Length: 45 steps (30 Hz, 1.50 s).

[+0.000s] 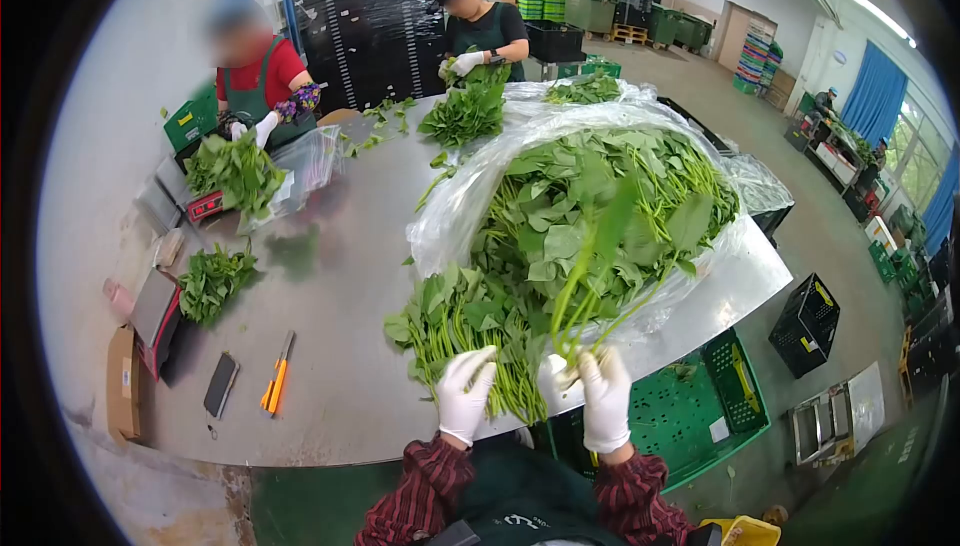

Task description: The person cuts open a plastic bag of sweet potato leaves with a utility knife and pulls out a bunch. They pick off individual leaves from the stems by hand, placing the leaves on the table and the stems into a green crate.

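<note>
My right hand (606, 402), in a white glove, pinches a few long green stems (568, 308) by their lower ends. Their leafy tops point up and away from me, partly blurred. My left hand (466, 396), also gloved, is at the near left side of a laid-out bunch of leafy greens (455, 336). Its fingers are curved with the thumb apart, and I see nothing between them. Just beyond both hands, a large heap of the same greens (560, 191) lies on clear plastic sheeting (450, 216).
On the metal table (345, 346) lie an orange-handled knife (277, 381) and a phone (221, 386). A small bunch (215, 284) is near a scale (157, 316). Below the right edge is a green crate (690, 416). Two co-workers handle greens across the table.
</note>
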Available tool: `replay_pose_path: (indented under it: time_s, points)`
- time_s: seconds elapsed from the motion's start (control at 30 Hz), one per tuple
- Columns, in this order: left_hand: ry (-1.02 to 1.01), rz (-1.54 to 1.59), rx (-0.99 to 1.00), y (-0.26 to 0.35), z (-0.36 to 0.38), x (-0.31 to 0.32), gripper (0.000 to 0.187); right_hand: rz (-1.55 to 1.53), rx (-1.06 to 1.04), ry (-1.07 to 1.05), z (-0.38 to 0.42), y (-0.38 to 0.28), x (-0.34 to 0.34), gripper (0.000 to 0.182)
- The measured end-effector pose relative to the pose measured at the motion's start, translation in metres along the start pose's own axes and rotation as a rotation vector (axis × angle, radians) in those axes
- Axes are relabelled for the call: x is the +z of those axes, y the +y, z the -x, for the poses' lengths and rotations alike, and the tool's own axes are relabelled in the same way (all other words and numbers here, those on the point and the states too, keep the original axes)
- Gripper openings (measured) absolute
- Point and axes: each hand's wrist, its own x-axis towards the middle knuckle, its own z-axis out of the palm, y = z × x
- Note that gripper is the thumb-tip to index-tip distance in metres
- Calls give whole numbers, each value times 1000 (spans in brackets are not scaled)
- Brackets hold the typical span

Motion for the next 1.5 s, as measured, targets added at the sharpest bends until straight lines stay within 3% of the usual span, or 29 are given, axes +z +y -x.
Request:
replay_pose_path:
  time_s: [0.03, 0.13, 0.27, 0.33, 0.4, 0.5, 0.57, 0.6, 0.7, 0.77, 0.83, 0.9, 0.97, 1.03, 1.1, 1.13, 1.27, 1.43, 1.5]
  points:
    - [-152, 288, -143, 22, -2, -1, 25, -87, 87, -28, 9, 6, 3, 18]
    - [-228, 688, -348, 51, -2, 7, 26, -90, 79, -130, 29, 25, 4, 18]
    - [-242, 678, -428, 40, 5, 16, 18, 32, 96, -86, 39, 44, -14, 19]
    - [-272, 613, -397, 39, 15, 22, 17, 476, 260, -291, 32, 35, -33, 21]
    - [-338, 511, -292, 34, 25, 28, 15, 461, 315, -282, 28, 16, -36, 21]
    - [-374, 607, -362, 44, 33, 36, 15, 524, 386, -302, 26, 13, -46, 21]
    - [-435, 677, -349, 35, 40, 42, 18, 391, 131, -134, 29, 40, -50, 23]
    - [-435, 785, -370, 36, 45, 47, 18, 340, 233, 18, 31, 40, -50, 22]
    - [-395, 989, -388, 28, 52, 55, 19, -83, 198, 411, 23, 54, -84, 25]
    - [-359, 1002, -338, 25, 46, 47, 16, -40, 202, 463, 8, 88, -149, 28]
    - [-353, 956, -330, 27, 41, 41, 15, 492, 370, 660, 5, 109, -196, 36]
    - [-369, 841, -389, 27, 43, 40, 13, 1347, 339, 661, 20, 130, -241, 39]
    - [-414, 791, -372, 27, 45, 42, 12, 1180, 478, 614, 23, 80, -211, 31]
    - [-474, 744, -351, 28, 49, 47, 12, 328, 457, 260, 21, 32, -165, 31]
    - [-568, 668, -312, 31, 51, 53, 12, 160, 454, 15, 25, 1, -123, 31]
    - [-593, 597, -205, 34, 49, 55, 13, 173, 398, -89, 29, -3, -107, 29]
    - [-627, 607, -298, 43, 55, 56, 17, 215, 336, -296, 38, 6, -68, 18]
    - [-617, 716, -515, 26, 61, 57, 20, 225, 400, -182, 43, 23, -61, 13]
    - [-569, 785, -606, 27, 63, 59, 21, 223, 53, -209, 48, 56, -65, 13]
